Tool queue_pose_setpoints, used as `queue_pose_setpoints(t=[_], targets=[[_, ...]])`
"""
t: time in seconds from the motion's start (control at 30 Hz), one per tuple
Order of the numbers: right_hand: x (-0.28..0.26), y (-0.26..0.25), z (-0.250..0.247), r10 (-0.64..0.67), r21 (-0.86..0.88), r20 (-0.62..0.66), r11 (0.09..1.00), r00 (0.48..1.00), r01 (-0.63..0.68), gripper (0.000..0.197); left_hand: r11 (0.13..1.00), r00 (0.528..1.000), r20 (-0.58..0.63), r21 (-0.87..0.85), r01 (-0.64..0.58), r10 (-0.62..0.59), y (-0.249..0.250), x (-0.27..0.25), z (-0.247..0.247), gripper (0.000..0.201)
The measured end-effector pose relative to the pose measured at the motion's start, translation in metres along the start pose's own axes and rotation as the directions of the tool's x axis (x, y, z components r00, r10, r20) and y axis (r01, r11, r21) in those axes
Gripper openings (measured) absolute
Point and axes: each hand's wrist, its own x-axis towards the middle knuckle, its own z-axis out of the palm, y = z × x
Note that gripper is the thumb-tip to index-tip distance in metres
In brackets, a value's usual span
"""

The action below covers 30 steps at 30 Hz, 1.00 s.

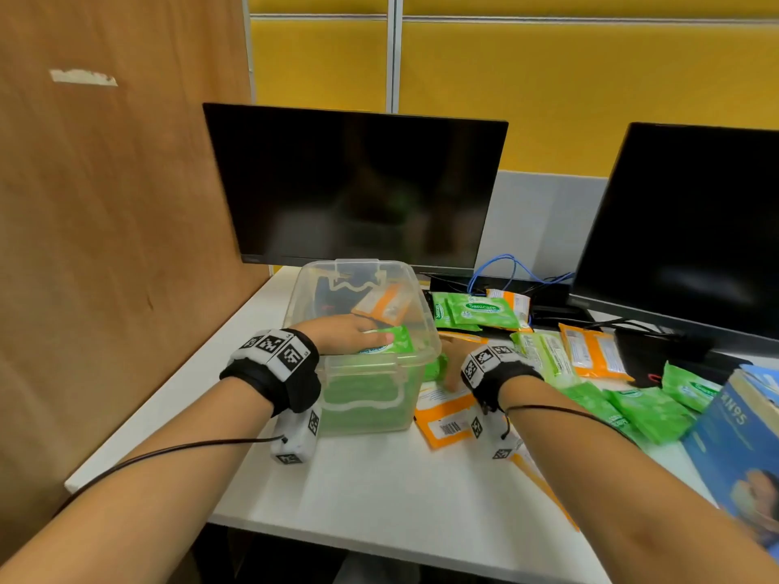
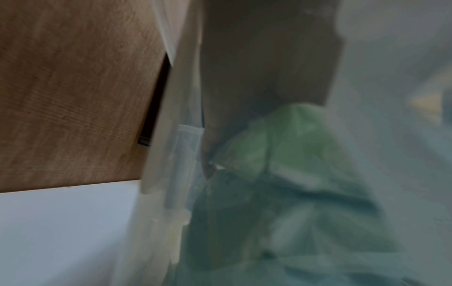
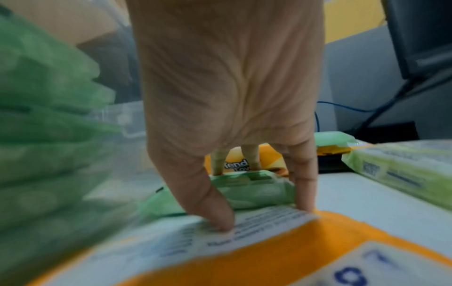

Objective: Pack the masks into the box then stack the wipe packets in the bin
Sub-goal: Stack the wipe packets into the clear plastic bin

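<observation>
Wipe stacking looked well underway, judging by the layout. The clear bin already held a tall stack of green packets, plus an orange one leaning at its back. The left hand reached over the near rim, fingers curled on a green packet at the top of the stack. Just right of the bin, the right hand had thumb and fingers spread around another green packet lying on the table, thumb tip touching an orange packet; firm grip unclear. Many loose packets remained further right. The mask box sat far right; its contents were hidden.
</observation>
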Motion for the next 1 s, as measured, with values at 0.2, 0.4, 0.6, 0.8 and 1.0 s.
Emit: queue_pose_setpoints(t=[0.2,0.4,0.6,0.8,1.0], targets=[[0.017,-0.001,0.011,0.139,-0.142,-0.096,0.978,0.986,-0.151,0.068,1.0,1.0,-0.002,0.018,-0.01,0.01,-0.002,0.004,0.001,0.057],[0.009,0.0,0.021,0.162,-0.233,-0.097,0.956,0.982,-0.18,0.041,1.0,1.0,-0.001,0.015,-0.012,0.012,0.001,0.001,0.0,0.058],[-0.007,0.022,-0.01,0.244,0.231,-0.169,0.952,0.955,-0.202,0.035,1.0,1.0,-0.004,0.002,-0.024,0.024,0.003,0.0,0.001,0.057],[-0.028,0.023,-0.072,0.295,0.891,-0.369,0.381,0.881,0.246,0.019,0.999,0.999,0.004,-0.008,-0.033,0.033,0.001,0.001,0.0,0.054],[-0.051,-0.042,-0.099,-0.109,0.859,-0.49,0.105,0.865,0.5,0.026,0.964,0.994,-0.107,-0.261,-0.042,0.014,-0.001,0.007,-0.001,0.044]])
